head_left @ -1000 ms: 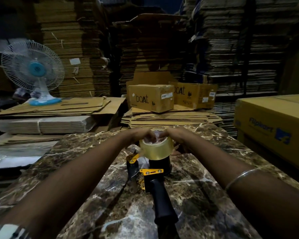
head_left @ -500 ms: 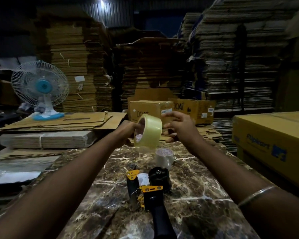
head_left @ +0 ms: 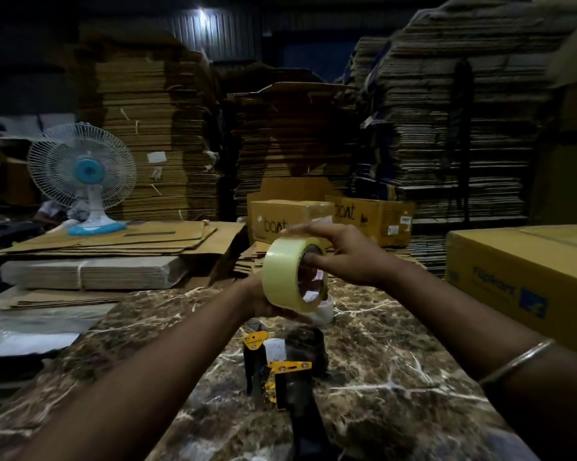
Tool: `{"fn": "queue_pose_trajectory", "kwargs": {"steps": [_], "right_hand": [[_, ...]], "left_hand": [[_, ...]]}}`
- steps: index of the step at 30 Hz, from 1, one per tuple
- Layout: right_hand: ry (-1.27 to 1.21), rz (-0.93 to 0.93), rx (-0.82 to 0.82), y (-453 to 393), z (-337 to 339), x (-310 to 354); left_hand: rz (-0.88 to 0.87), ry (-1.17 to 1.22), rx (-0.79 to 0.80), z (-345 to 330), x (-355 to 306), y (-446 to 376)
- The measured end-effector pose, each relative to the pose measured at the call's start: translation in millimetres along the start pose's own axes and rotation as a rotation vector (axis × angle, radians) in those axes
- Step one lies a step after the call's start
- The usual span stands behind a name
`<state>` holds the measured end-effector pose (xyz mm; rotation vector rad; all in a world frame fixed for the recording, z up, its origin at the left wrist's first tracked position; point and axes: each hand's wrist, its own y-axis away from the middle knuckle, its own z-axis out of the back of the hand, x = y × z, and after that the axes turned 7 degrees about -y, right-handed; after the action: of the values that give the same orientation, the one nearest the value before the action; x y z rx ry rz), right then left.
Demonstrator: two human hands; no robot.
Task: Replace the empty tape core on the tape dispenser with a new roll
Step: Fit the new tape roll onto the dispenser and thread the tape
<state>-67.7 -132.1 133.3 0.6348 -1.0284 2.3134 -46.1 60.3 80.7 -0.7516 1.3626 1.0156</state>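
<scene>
A new roll of clear yellowish tape [head_left: 282, 272] is held upright above the marble table [head_left: 397, 377], its hole facing right. My left hand [head_left: 263, 299] grips it from below and behind. My right hand [head_left: 343, 252] holds its upper rim, with fingers curled over the top and into the hole. Under the roll stands the empty white tape core [head_left: 323, 311] on the table. The black and yellow tape dispenser [head_left: 282, 367] lies nearer to me, its spool bare and its handle pointing toward me.
A yellow Flipkart carton [head_left: 520, 277] sits at the table's right edge. Two boat boxes [head_left: 290, 221] and flat cardboard stacks [head_left: 114, 247] lie beyond the table. A white and blue fan [head_left: 82, 176] stands at the left. High cardboard stacks fill the back.
Both hands lifted the new roll off the dispenser area and turned it upright. The empty core now stands on the table behind the dispenser. My right hand moved onto the roll's rim.
</scene>
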Motion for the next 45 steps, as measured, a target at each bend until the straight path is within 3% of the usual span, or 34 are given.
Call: {"fn": "queue_pose_trajectory", "kwargs": {"steps": [8,13,17,21,25,28,33,45], "right_hand": [[0.120,-0.084,-0.175,6,-10,-23],[0.158,-0.287,-0.317,9,-21,-42],[0.146,-0.478,-0.336,4,-32,-46],[0.105,-0.676,-0.361,-2,-39,-47],[0.067,-0.814,-0.358,-3,-53,-53],[0.062,-0.852,-0.359,-4,-61,-61],[0.127,-0.892,-0.351,-2,-75,-67],[0.095,-1.005,-0.285,2,-88,-83]], "left_hand": [[0.048,0.103,-0.027,-3,19,14],[0.091,0.167,-0.217,5,40,21],[0.040,0.017,-0.331,-9,55,27],[-0.055,0.026,-0.472,-15,52,28],[-0.032,0.019,-0.483,-13,40,27],[0.013,-0.092,-0.504,-10,40,20],[0.010,-0.538,-0.691,6,48,-2],[0.080,-0.849,-0.638,7,47,-32]]}}
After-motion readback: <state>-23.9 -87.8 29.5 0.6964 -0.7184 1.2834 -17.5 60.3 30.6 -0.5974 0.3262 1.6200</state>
